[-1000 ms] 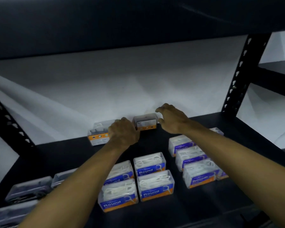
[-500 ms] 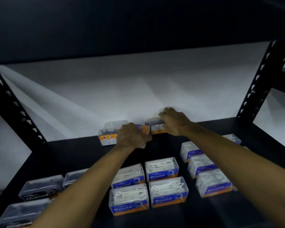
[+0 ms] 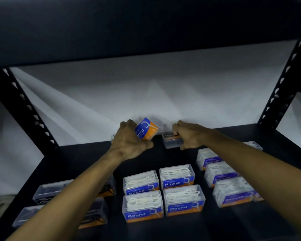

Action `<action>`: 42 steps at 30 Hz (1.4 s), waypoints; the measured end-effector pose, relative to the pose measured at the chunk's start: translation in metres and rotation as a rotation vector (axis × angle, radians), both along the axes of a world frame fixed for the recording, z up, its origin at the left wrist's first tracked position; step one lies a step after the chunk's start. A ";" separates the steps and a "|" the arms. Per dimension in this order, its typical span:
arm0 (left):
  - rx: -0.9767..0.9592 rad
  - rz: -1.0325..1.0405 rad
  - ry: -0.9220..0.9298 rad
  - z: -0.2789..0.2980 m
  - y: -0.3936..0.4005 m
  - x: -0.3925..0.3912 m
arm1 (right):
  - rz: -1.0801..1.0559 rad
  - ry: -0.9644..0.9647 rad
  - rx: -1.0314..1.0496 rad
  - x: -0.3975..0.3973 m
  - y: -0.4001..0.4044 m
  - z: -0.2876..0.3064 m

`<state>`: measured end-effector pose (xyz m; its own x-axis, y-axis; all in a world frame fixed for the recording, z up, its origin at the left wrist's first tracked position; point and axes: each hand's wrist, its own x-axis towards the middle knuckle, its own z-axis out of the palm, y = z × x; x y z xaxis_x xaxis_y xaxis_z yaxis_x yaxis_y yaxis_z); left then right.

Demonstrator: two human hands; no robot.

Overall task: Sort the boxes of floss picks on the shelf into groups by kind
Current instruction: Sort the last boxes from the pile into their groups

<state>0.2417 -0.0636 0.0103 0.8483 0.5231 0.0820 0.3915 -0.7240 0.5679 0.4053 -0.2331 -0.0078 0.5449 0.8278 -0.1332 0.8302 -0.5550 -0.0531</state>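
My left hand (image 3: 129, 143) grips a blue and orange Round box (image 3: 146, 129), lifted and tilted at the back of the black shelf (image 3: 76, 160). My right hand (image 3: 189, 134) holds a dark Charcoal box (image 3: 171, 140) that rests on the shelf near the back wall. Several Round boxes (image 3: 163, 193) sit in a block at the front middle. Smooth boxes (image 3: 222, 178) with purple labels line up at the right. Dark Charcoal boxes (image 3: 52, 190) lie at the front left, partly hidden by my left forearm.
A white wall (image 3: 146, 94) closes the back of the shelf. Black perforated uprights stand at the left (image 3: 24, 108) and right (image 3: 281, 91). An upper shelf board (image 3: 146, 28) hangs overhead. Another small box (image 3: 254, 145) sits at the far right.
My left hand has lifted and tilted the Round box off the shelf. My right hand has shifted onto the Charcoal box and pulled it slightly forward. The camera moved nearer.
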 end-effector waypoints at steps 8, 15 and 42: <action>-0.155 -0.017 -0.023 0.001 0.005 -0.011 | -0.027 0.018 -0.052 0.001 0.007 0.000; -0.177 -0.025 0.009 0.004 0.013 -0.024 | -0.031 0.057 0.107 -0.001 0.004 0.000; -0.366 -0.207 0.061 0.019 0.027 -0.058 | -0.278 0.606 0.616 -0.048 0.000 0.035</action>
